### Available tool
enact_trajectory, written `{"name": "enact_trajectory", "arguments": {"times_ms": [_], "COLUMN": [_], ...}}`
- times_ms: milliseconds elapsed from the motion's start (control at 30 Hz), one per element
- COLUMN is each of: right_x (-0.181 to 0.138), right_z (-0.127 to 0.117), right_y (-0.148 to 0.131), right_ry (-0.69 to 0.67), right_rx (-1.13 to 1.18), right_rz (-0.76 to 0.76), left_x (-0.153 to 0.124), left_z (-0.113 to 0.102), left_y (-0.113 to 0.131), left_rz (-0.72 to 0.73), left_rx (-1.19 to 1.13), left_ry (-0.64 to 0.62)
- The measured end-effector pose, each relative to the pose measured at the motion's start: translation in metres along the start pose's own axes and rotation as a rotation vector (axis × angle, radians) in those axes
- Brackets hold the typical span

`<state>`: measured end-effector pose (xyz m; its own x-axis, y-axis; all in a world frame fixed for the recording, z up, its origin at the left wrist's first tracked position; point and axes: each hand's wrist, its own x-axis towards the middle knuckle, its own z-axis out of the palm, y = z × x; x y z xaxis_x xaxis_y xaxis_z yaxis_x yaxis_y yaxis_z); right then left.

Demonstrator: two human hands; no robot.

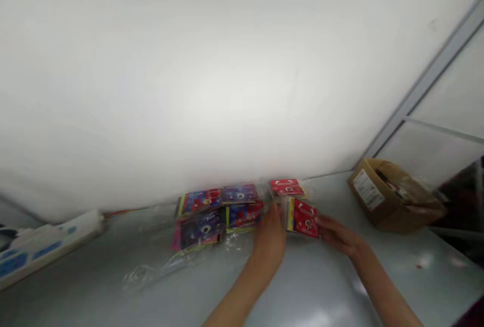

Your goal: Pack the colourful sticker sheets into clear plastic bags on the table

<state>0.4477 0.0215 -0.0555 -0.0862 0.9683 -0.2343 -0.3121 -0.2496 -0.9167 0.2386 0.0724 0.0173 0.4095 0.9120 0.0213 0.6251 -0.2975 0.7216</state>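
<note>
Both of my hands reach to the back of a grey table (310, 286), close to a white wall. Between them stands a small red packet (303, 217) with a yellow edge; my left hand (270, 238) touches its left side and my right hand (338, 236) holds its right side. Another red packet (286, 187) lies flat just behind it. Left of my hands lie several blue and purple packets (217, 213) in clear plastic wrap. The picture is blurred, so the finger grip is not sharp.
An open cardboard box (389, 193) with a white label sits at the right by a window frame. A white and blue power strip (41, 246) lies at the far left. Crumpled clear plastic (151, 271) trails in front of the packets.
</note>
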Motion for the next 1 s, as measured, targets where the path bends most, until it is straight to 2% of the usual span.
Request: {"name": "enact_trajectory", "arguments": {"times_ms": [367,600,867,1000], "right_x": [-0.014,-0.020,-0.030,-0.029], "right_z": [-0.025,-0.058,-0.078,-0.095], "right_y": [0.004,0.002,-0.001,-0.006], "right_ry": [0.180,0.424,0.592,0.717], "right_rx": [0.007,0.021,0.085,0.031], "right_rz": [0.069,0.092,0.060,0.029], "left_x": [0.015,0.008,0.003,0.001], "left_z": [-0.047,-0.068,-0.078,-0.082], "left_y": [-0.017,-0.016,-0.010,-0.008], "left_rz": [0.039,0.094,0.161,0.170], "left_rx": [0.040,0.019,-0.010,-0.029], "left_ry": [0.103,0.181,0.230,0.271]}}
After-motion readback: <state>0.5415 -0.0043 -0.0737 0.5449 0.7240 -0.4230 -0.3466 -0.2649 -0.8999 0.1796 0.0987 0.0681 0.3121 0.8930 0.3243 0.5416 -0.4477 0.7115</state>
